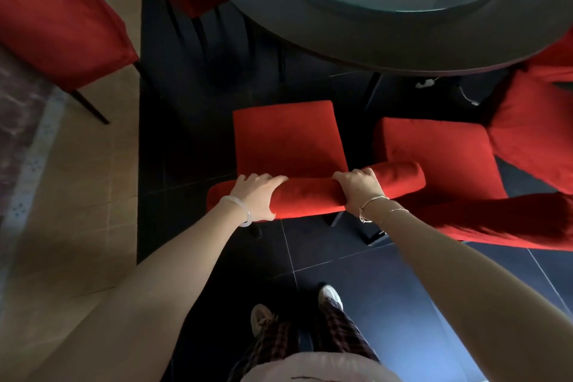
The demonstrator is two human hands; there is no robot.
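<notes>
Both hands grip tight: your left hand [259, 195] and right hand [361, 191] clamp the red chair [288, 133] by its backrest [310, 198]. Push evenly, sliding it straight under the desk [310, 31].

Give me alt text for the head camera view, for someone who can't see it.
Seen from above, a person's left grip and right grip hold the padded top of a red chair facing a round dark table. A second chair stands beside it.
</notes>
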